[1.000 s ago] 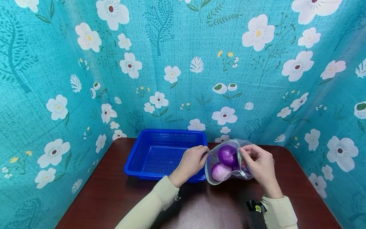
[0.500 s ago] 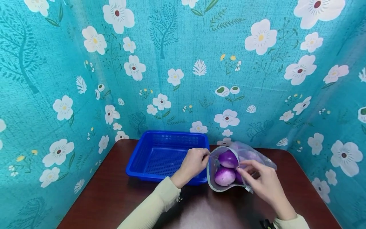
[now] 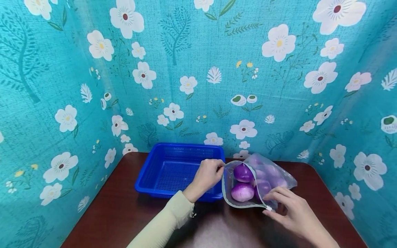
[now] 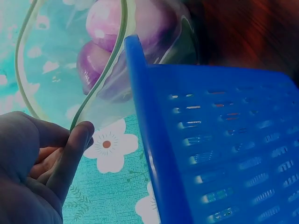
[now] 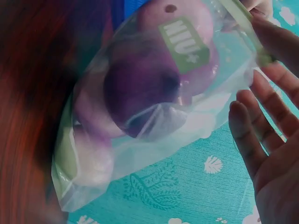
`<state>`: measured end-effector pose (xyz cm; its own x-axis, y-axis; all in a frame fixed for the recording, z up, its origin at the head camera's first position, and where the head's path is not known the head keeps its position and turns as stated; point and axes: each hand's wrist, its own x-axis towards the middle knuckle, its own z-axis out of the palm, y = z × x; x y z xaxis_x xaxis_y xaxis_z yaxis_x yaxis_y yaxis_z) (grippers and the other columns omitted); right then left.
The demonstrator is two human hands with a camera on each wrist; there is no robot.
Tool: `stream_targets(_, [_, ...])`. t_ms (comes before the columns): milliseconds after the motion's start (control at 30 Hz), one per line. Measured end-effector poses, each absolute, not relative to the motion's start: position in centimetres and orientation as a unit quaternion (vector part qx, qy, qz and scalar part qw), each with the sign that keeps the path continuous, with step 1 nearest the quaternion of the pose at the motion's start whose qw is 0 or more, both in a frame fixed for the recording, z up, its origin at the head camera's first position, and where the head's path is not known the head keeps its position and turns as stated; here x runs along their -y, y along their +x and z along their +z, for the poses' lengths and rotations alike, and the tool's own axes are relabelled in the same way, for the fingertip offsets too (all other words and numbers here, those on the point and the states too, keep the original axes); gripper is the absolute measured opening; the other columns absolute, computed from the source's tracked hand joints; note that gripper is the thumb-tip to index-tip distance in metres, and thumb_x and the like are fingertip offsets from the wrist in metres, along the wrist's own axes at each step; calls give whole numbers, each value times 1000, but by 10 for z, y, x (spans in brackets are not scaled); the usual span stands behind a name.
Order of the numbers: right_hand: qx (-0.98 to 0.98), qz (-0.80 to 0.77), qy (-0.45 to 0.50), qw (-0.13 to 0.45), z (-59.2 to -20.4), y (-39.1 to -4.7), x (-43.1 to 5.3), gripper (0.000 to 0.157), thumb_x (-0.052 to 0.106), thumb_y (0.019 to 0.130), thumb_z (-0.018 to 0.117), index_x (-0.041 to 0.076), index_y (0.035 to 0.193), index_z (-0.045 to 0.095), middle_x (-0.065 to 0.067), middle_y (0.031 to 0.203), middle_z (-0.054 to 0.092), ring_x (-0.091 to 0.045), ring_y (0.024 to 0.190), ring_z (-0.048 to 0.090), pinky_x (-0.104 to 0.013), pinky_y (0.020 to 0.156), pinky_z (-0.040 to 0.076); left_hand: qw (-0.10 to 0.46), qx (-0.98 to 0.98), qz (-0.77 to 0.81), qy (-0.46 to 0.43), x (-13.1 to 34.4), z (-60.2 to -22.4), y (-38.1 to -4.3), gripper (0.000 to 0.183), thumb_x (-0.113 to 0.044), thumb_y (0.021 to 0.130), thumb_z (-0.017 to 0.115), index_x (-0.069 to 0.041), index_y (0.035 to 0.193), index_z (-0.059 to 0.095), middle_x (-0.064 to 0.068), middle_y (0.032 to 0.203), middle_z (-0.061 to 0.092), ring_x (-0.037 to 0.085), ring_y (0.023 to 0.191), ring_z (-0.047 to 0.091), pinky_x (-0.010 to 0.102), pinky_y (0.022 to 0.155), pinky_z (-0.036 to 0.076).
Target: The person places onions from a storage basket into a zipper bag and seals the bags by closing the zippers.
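Observation:
A clear zip bag with a pale green rim lies on its side on the table, its mouth spread toward the left. Several purple onions are inside it. My left hand pinches the far left corner of the mouth between thumb and fingertip, as the left wrist view confirms. Beside the near corner, my right hand has its thumb and fingers spread around the white zip slider. In the right wrist view the remaining fingers are loosely extended next to the plastic.
A blue perforated basket stands left of the bag, its right end close to the mouth and beneath my left hand. Both sit on a dark reddish-brown table. Teal floral cloth hangs behind and along both sides.
My right hand has moved down along the bag's rim from its upper edge to the slider corner. The mouth has widened, showing more of the onions. My left hand keeps its pinch.

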<state>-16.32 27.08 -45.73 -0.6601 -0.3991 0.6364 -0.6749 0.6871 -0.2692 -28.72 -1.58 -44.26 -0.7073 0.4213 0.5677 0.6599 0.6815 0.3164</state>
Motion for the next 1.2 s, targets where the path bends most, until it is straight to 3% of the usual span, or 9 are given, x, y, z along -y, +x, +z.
stream_targets(200, [872,234,304,303,-458,-169,-274,41,7,67,92,33,93,74,22,91,63,1,74,55,-10,65,45,244,876,-272,-315,18,-443,-291,11,-9,96,71,-13,94,81,-1,88,79,7,75,71,19,70,57])
stream_targets(467, [868,275,266,316,-450,-172,-279,45,-7,70,88,29,94,73,19,88,63,6,74,53,-9,63,47,223,856,-349,-311,16,-435,-300,10,-6,95,71,-10,98,80,0,91,78,4,72,66,13,66,51])
stream_targets(700, [868,291,198,351,-426,-175,-281,39,-12,75,85,17,96,71,11,93,64,9,79,52,-6,63,50,208,816,-459,-283,15,-411,-309,11,-8,97,70,-8,103,79,5,93,80,9,78,73,17,71,57])
stream_targets(900, [855,324,133,383,-408,-178,-285,23,-9,85,78,7,100,71,3,96,64,12,83,51,-1,66,47,191,774,-545,-261,24,-391,-312,10,-9,95,74,-6,103,80,6,91,80,10,74,72,20,69,58])
stream_targets(1200, [833,341,92,426,-386,-195,-297,14,-2,92,75,-3,105,71,28,100,55,14,86,50,3,72,40,212,727,-593,-274,28,-369,-303,13,-20,97,74,-10,104,79,4,94,79,13,79,74,24,71,60])
